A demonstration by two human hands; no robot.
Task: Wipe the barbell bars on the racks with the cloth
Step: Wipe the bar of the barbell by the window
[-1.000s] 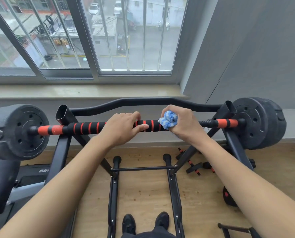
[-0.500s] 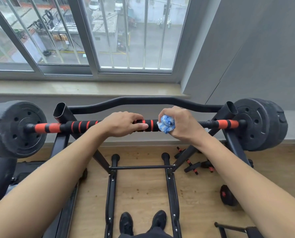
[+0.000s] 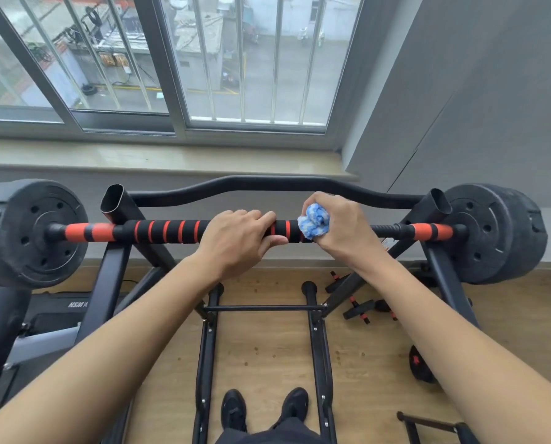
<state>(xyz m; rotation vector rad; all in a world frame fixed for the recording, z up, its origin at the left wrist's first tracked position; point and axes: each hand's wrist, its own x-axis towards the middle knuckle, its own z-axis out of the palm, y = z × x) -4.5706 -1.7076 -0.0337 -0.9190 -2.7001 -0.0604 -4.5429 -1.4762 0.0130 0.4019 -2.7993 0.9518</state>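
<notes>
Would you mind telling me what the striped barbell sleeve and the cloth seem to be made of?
Barbell sleeve: probably foam padding, matte black with orange rings; it looks thick and soft-edged.
Cloth: apparently fluffy microfibre or terry, blue and white, with a tufted, bunched surface in the right hand.

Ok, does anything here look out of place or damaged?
Nothing stands out. The barbell bar sits level across the rack, left hand gripping it, right hand holding the cloth against it.

barbell bar (image 3: 168, 231) across rack (image 3: 114, 267), cloth (image 3: 313, 222) on bar right of centre
</notes>
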